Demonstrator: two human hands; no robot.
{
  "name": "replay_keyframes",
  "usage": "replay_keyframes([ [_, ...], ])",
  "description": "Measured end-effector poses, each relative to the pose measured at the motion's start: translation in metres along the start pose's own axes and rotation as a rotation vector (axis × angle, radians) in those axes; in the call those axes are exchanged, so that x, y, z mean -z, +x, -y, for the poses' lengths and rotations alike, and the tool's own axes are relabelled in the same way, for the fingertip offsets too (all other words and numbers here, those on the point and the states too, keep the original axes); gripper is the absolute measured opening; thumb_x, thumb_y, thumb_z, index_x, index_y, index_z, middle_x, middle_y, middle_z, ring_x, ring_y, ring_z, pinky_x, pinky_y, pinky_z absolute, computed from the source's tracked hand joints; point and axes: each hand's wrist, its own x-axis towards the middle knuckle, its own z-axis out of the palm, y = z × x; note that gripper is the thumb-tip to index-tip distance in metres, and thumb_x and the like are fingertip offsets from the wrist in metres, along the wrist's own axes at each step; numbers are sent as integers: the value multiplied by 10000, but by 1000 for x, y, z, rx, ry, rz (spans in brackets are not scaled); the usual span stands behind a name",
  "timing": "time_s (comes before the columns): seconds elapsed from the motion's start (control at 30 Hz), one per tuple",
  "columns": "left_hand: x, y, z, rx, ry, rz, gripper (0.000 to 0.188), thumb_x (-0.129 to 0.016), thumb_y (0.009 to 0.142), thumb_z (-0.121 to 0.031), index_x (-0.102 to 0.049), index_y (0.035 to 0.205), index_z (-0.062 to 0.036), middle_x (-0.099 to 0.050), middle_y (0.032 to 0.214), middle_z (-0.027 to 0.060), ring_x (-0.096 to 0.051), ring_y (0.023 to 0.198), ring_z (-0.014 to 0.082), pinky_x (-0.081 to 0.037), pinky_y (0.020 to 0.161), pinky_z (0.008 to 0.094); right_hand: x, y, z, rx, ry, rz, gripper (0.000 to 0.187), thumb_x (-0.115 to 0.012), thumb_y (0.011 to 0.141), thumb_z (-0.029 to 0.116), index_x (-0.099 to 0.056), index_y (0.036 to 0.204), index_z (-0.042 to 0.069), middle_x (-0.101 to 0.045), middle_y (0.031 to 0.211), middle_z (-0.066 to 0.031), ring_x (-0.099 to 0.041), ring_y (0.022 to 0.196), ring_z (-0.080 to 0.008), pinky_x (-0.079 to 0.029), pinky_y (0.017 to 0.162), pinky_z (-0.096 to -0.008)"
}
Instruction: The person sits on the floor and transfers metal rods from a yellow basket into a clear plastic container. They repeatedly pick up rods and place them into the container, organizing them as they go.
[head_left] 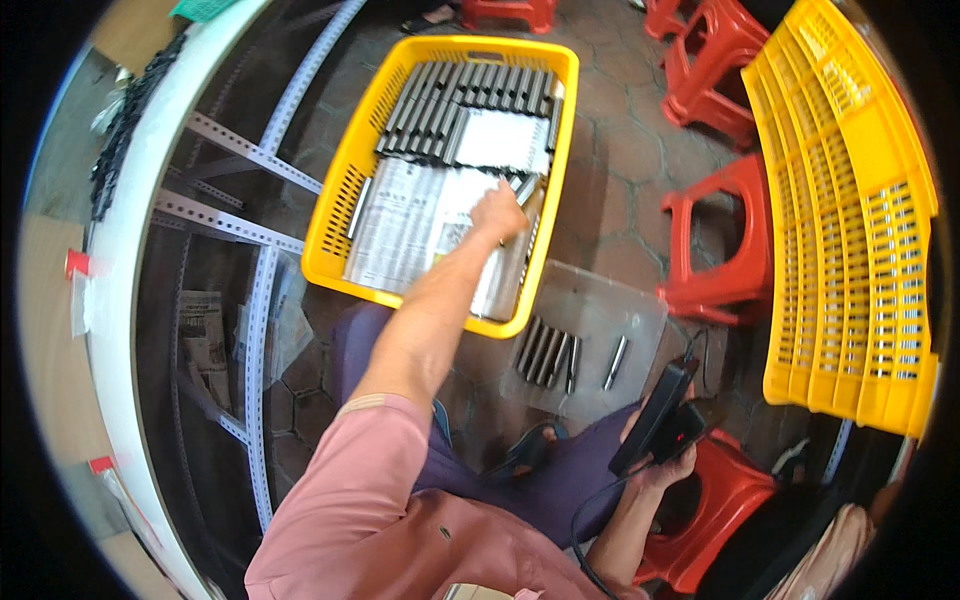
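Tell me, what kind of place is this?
It looks like a small workshop, though I can't be sure. There are rows of dark rods in a yellow basket, and low red stools nearby.

The rods are grey (their basket yellow)

head: 1 wide fisheye | above yellow basket, from its near side | faces steeply down | near, whole basket in frame
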Motion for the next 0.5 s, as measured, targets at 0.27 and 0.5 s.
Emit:
replay_keyframes([
  [0.27,91,-140,-77,-414,-856,-21,701,-780,707,-199,-433,1256,63,-660,1056,271,-675,976,363,-535,867,434,18,-5,18,41,66,66,883,-758,798,503,-380,1510,144,-508,1185,-254,-649,845,-333,-586,600,-410],
  [0.5,-151,-220,-69,-242,-712,494,809,-811,688,-195,-385,1331,49,-664,1035,274,-684,963,384,-546,857,442,7,-6,17,-26,72,-1,891,-788,775,501,-383,1457,95,-499,1228,-216,-597,854,-309,-544,601,-393],
])
